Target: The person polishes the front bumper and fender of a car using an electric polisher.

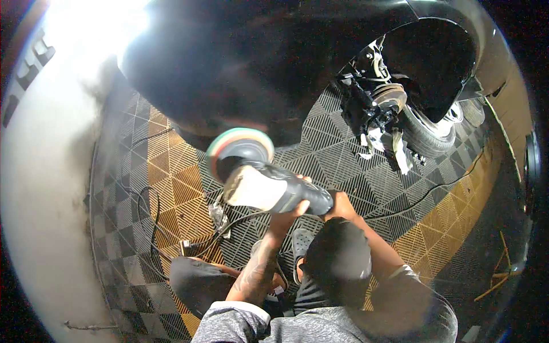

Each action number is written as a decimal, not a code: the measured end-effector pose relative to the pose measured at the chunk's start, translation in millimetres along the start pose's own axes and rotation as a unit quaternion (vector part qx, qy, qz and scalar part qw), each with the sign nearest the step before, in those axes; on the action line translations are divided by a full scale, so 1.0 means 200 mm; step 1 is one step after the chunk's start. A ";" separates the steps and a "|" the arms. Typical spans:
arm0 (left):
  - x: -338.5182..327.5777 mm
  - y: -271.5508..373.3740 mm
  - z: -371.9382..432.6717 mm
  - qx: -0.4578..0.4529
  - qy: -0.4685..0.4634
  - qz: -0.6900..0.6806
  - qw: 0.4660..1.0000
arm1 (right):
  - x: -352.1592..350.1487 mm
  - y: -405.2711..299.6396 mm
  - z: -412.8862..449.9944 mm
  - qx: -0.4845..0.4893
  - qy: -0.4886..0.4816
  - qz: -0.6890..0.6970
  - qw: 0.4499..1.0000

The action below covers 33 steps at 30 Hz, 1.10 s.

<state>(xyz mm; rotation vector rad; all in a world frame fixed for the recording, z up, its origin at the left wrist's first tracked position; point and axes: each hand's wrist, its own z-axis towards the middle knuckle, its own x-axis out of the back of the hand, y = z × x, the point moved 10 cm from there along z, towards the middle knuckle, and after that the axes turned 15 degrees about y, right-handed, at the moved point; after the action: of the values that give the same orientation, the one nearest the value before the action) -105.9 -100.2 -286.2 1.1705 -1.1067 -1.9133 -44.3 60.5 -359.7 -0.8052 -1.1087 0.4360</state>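
Note:
Both my hands are on a power polisher (306, 195) with a black body and a pale front housing. My left hand (296, 209) wraps the middle of the body from below. Farther back, my right hand (342, 206) grips the rear end. The round polishing pad (214, 148), rimmed in green, white and red, lies at the lower edge of a glossy black car body panel (240, 85). Whether the pad touches the panel, I cannot tell. A black power cord (244, 219) runs from near the tool down to the left.
To the right, a brake disc (389, 95) and exposed parts show beneath the bodywork, by a tyre (431, 135). Loops of cord (156, 214) and a crumpled clear plastic bag (219, 221) lie on the grey and yellow tile floor (180, 184). A white wall (47, 193) stands left, under strong glare.

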 end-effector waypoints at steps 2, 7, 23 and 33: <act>-0.04 -0.11 -0.02 0.023 -0.029 -0.060 0.998 | 0.04 0.06 -0.08 -0.019 0.025 -0.004 0.999; -0.23 -0.16 -0.07 0.041 -0.100 0.095 0.990 | 0.19 0.21 -0.19 -0.055 -0.001 -0.008 0.998; 0.27 0.28 0.28 -0.023 0.052 -0.292 0.955 | 0.17 -0.85 0.30 0.195 -0.011 -0.217 0.957; 0.17 0.25 0.25 -0.051 -0.068 -0.190 0.978 | 0.08 -0.60 0.23 0.141 0.013 -0.142 0.980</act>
<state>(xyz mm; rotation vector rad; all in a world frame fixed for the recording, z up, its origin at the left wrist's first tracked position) -161.5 -135.0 -241.6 1.2784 -0.8865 -2.3419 -88.7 10.6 -248.8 -0.3948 -1.0895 0.3304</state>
